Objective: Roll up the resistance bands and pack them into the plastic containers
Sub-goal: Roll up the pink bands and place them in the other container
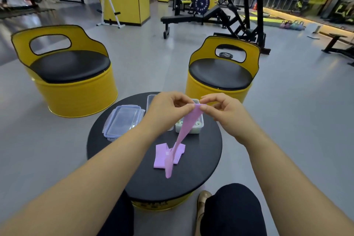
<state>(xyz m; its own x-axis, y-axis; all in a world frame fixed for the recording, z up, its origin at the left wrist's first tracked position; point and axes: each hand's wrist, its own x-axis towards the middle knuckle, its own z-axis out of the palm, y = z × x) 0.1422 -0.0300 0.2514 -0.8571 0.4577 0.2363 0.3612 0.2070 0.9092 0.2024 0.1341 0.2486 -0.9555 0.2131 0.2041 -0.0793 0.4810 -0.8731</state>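
Lilac flat rubber resistance band (186,122) hangs by its top edge, and both hands are on it: left grip (166,109) and right grip (224,109) each pinch that upper end between thumb and fingertips, side by side above the round black bench (206,151). Its long axis runs down and back toward the person, tail over the folded lilac bands (161,157) lying there. The roll looks set to start at the top. An open clear plastic container (200,127) sits just beyond.

Two hands (168,113) (224,109), two chairs (70,71) (220,74)
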